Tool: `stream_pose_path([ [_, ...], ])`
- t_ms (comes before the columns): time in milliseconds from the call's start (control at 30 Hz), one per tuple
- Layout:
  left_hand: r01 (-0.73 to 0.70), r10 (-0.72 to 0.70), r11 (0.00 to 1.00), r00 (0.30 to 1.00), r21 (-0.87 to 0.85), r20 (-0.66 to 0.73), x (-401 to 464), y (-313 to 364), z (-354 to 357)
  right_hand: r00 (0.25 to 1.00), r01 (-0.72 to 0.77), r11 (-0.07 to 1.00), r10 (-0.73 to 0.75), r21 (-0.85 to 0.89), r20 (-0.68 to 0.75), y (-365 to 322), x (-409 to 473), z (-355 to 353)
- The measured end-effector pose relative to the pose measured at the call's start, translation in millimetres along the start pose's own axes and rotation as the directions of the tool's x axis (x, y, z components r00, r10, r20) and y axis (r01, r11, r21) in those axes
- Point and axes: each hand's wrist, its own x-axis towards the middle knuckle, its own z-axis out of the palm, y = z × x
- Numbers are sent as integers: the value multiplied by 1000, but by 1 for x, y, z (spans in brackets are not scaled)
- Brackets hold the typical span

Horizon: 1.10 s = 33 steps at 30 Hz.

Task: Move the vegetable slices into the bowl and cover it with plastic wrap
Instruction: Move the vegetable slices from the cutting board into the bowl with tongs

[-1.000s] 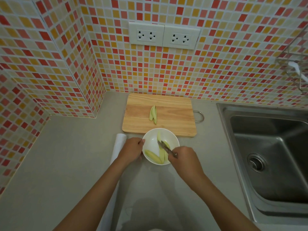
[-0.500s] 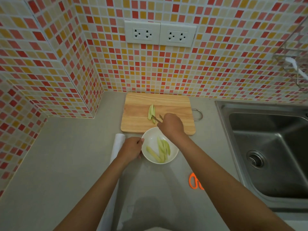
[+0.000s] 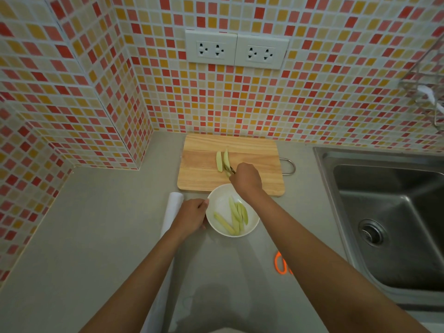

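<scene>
Pale-green slices (image 3: 222, 161) lengthwise toward wall, tongs (image 3: 231, 170) in right hand (image 3: 245, 178)

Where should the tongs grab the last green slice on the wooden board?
Probably around its middle, squeezing across the narrow width. The left slice lies flat and lengthwise on the cutting board, so come from above and the near side, like the right hand with its tongs.

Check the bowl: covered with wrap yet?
Uncovered. The white bowl sits open-topped with vegetable slices showing plainly; the plastic wrap roll lies beside it, behind the left hand holding the rim.
</scene>
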Motion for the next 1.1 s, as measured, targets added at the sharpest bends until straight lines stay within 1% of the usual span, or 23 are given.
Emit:
stream_pose_path([
  [133, -8, 8, 1000, 1000, 2, 6, 0, 2, -1, 999, -11, 995, 15, 104, -41, 10, -20, -13],
  [233, -4, 4, 1000, 1000, 14, 9, -1, 3, -2, 996, 26, 978, -8, 207, -88, 19, -56, -24],
  [300, -4, 4, 1000, 1000, 21, 7, -1, 4, -1, 996, 54, 972, -35, 227, -88, 27, -87, -27],
  [400, 0, 0, 1000, 1000, 17, 1, -1, 3, -1, 998, 53, 986, -48, 160, -34, 40, -124, -18],
  [533, -9, 9, 1000, 1000, 23, -4, -1, 1, -1, 997, -11, 1000, 11, 9, 74, 50, -137, -1],
  [600, -7, 7, 1000, 1000, 27, -5, -1, 1, -1, 997, -38, 999, 39, -16, 63, 50, -134, -1],
  [700, -5, 5, 1000, 1000, 24, -5, -1, 2, -1, 999, -32, 999, 32, -13, -18, 45, -122, -10],
  [833, -4, 5, 1000, 1000, 28, -12, -1, 1, -1, 996, 9, 995, 1, 104, -89, 21, -74, -24],
  [933, -1, 1, 1000, 1000, 23, -8, -1, 1, 0, 998, 48, 997, -45, 61, -52, 0, -33, -20],
  [1033, 21, -21, 1000, 1000, 16, 1, -1, 1, -1, 999, 47, 999, -47, 8, 11, -15, -5, -5],
  [1100, 31, -31, 999, 1000, 15, 5, 0, 0, 0, 999, 28, 999, -28, -18, 20, -20, 5, 3],
])
